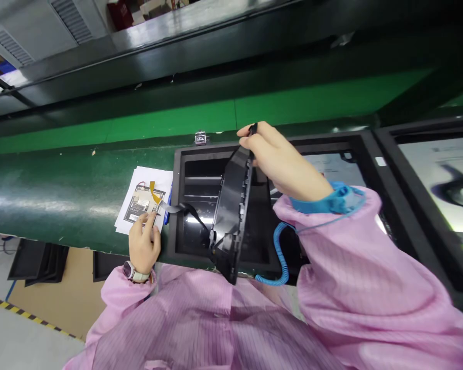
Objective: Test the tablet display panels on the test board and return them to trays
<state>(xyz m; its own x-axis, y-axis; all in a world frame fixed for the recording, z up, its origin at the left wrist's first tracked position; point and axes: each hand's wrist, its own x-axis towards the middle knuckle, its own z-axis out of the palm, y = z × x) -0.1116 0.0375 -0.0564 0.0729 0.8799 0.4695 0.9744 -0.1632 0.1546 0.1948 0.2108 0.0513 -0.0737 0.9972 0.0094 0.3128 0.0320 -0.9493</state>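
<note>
My right hand point(272, 156), a blue strap on its wrist, is closed on the upper end of a black plastic frame point(231, 205) tilted up over a black foam tray point(179, 205). A dark ribbon cable point(177, 208) runs from the frame's lower part to a circuit board point(142, 202) on white paper sheets point(121, 216). My left hand point(144, 244) rests at the board's lower edge, fingertips on or near it; whether they pinch anything is too small to tell. Yellow tape point(153, 192) sticks up from the board.
A blue pen point(167, 208) lies between paper and tray. A small dark block point(200, 137) sits behind the tray. A coiled blue cord point(281, 257) hangs from my right wrist strap. Another foam tray point(409, 190) stands at right. Black trays point(31, 259) lie below the bench at left.
</note>
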